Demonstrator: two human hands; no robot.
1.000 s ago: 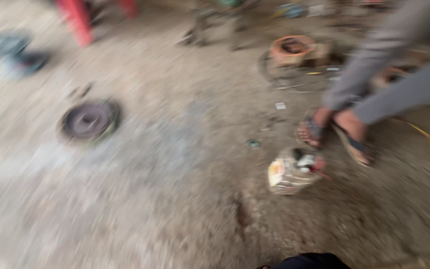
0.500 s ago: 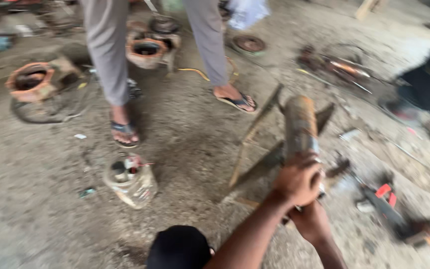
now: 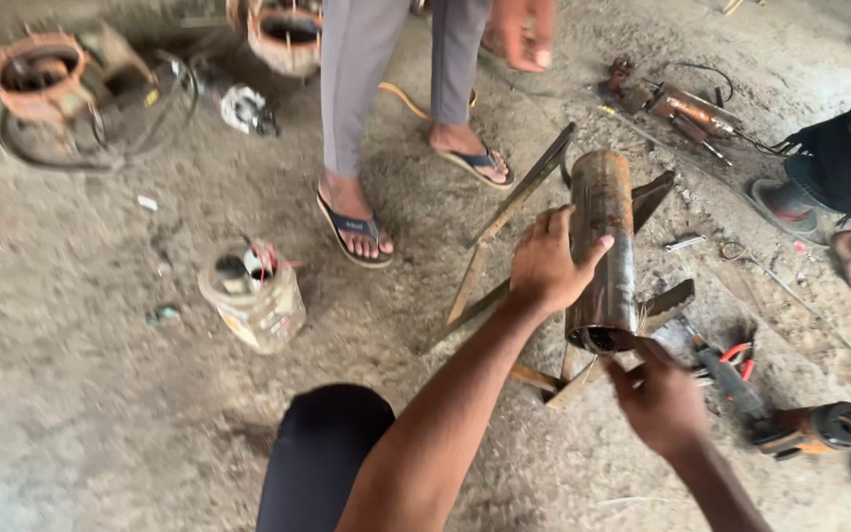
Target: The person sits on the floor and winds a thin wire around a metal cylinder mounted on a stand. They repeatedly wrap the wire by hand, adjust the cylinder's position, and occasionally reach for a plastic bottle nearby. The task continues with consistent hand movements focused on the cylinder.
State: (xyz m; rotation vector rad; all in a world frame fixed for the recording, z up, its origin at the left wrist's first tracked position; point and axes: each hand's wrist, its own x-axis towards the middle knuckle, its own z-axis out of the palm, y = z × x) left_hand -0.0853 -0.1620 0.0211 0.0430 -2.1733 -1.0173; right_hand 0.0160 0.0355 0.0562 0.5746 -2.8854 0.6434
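Rough, dusty grey concrete floor. Lying on it: dented cream tin can with wires, orange angle grinder, red-handled pliers, rusty orange motor housing, flat steel strips under the rusty pipe.

Left hand grips rusty pipe; right hand at its open end.

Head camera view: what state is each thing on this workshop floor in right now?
Metal pipe: rusty, lying tilted on its angle-iron frame.
Left hand: gripping the pipe's side.
Right hand: open, fingers at the pipe's open lower end.
Bucket: upright, holding odds and ends.
Angle grinder: lying on the ground, unheld.
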